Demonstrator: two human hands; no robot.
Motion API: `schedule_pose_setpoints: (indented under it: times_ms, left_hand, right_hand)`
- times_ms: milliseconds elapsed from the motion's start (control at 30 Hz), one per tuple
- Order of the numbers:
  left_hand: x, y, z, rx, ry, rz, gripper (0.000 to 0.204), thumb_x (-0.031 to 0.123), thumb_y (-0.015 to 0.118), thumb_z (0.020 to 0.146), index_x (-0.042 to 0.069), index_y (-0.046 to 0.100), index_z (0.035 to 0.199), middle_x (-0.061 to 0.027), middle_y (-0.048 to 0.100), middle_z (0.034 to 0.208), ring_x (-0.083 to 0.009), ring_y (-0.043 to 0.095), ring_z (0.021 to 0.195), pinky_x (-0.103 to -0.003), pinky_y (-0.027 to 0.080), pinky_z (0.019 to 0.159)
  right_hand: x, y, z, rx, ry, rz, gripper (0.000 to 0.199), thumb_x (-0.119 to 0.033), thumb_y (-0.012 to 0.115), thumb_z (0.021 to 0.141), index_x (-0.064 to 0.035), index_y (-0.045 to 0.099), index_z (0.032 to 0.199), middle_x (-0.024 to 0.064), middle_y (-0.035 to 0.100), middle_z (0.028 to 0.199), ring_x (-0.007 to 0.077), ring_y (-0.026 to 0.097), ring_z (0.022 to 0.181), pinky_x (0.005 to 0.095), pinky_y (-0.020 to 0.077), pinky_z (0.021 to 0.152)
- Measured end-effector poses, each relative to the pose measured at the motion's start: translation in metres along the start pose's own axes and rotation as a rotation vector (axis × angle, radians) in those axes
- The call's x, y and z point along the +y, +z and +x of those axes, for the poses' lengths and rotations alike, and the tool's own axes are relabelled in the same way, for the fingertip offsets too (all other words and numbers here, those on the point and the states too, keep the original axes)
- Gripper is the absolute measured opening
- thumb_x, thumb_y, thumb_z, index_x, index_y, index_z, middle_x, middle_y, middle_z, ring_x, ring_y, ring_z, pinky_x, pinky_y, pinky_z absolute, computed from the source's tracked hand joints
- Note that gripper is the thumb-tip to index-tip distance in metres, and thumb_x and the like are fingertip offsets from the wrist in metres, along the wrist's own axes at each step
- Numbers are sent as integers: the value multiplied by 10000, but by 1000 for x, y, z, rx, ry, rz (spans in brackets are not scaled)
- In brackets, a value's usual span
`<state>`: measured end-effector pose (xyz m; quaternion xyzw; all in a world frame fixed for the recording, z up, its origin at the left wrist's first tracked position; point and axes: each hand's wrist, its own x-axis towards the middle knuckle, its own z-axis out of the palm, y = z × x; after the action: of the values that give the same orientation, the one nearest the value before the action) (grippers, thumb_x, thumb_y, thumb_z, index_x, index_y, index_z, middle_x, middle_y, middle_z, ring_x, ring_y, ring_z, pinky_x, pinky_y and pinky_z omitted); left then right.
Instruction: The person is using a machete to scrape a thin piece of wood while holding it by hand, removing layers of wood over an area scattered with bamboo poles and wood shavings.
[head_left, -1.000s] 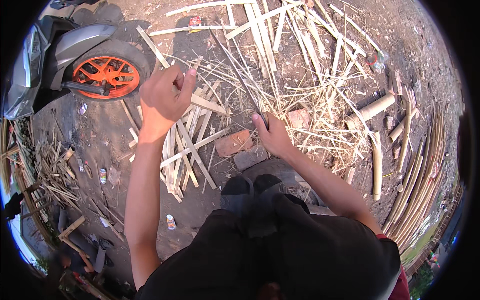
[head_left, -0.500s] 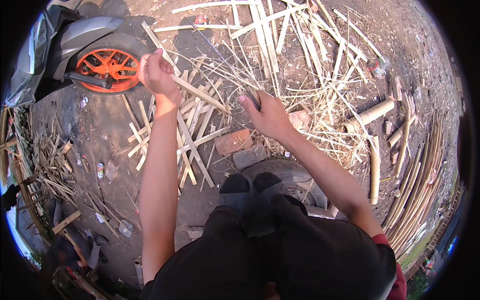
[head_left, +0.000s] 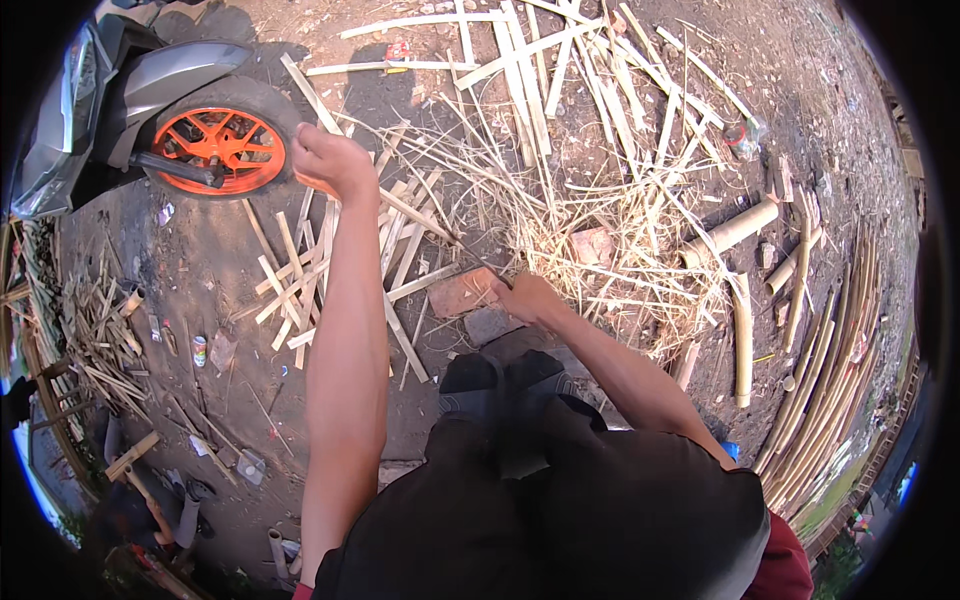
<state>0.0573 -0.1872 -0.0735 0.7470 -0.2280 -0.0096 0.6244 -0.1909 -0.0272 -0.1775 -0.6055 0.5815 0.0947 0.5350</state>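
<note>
Scooter front wheel (head_left: 220, 150), orange rim, parked at far left on bare dirt. Left hand (head_left: 330, 160) raised near wheel, fingers curled tight round upper end of bamboo strip (head_left: 420, 212). Strip slanted down rightward over split slats (head_left: 330, 280) on ground. Right hand (head_left: 528, 297) low, just beside red brick (head_left: 462, 292), fingers clenched round dark blade; exact grip cannot be told. Strip judged light, stiff, springy, edges sharp, splinter-prone; best held near end, clear of blade. Bamboo poles (head_left: 820, 380) stacked at right.
</note>
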Motion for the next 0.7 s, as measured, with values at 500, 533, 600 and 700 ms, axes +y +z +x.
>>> schedule_pose_setpoints:
  times_ms: [500,533,600,700]
  left_hand:
    - [23,7,-47,-325,188,13,441,310,472,956,-78,562,766,-256,536,657,-443,526,685,-514,363,692]
    - [26,2,-42,-318,174,-1,441,308,467,955,-81,561,770,-259,536,662,-447,527,698,-515,362,700]
    - [22,0,-42,-282,160,-8,437,302,462,952,-86,560,776,-260,538,669,-454,526,716,-518,362,712]
    - [8,3,-28,-186,193,32,421,283,461,949,-83,566,769,-255,552,678,-458,526,713,-522,369,705]
  right_hand:
    - [-86,-107,-39,392,-223,310,606,-539,494,998,15,572,765,127,545,584,261,566,561,425,465,581]
    - [-115,-129,-51,374,-128,513,634,-576,444,1009,0,545,763,77,512,560,175,545,535,361,430,507]
    - [-112,-132,-50,532,-306,688,585,-527,388,1047,-36,496,749,13,471,571,100,462,508,302,373,461]
    - [-37,-47,-28,526,-456,782,460,-374,410,1069,-21,528,799,68,543,627,170,515,538,336,425,522]
